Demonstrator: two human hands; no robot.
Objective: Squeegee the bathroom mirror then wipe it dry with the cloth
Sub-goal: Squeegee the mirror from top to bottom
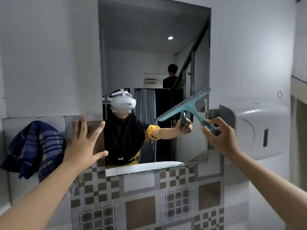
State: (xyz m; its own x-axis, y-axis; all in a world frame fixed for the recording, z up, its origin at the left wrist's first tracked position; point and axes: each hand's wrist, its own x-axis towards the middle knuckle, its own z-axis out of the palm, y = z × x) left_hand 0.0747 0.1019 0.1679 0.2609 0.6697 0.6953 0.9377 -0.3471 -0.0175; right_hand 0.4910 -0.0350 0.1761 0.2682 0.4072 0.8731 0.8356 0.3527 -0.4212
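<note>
- Head view. Mirror fixed to a pale wall, tall, its lower edge meeting patterned tiles.
- Right hand raised at the mirror's lower right; fingers and thumb curled round the handle end of a teal squeegee.
- Squeegee blade runs on a slant, high end at the mirror's right edge, low end toward mid-glass. Blade looks to lie on the glass; contact along its full length I cannot tell.
- Reflection doubles the tool: a second handle and gripping hand show in the glass just left of the real one.
- Left hand open wide, fingers spread and straight, palm toward the wall at the mirror's lower left edge, thumb tip crossing onto the glass. Holds nothing. Whether the palm presses the wall I cannot tell.
- Cloth, dark blue plaid, hangs bunched on the wall just left of the left hand, touching or nearly touching its wrist side.
- White dispenser mounted on the wall right of the mirror, behind the right hand.
- White streak along the mirror's bottom strip.
</note>
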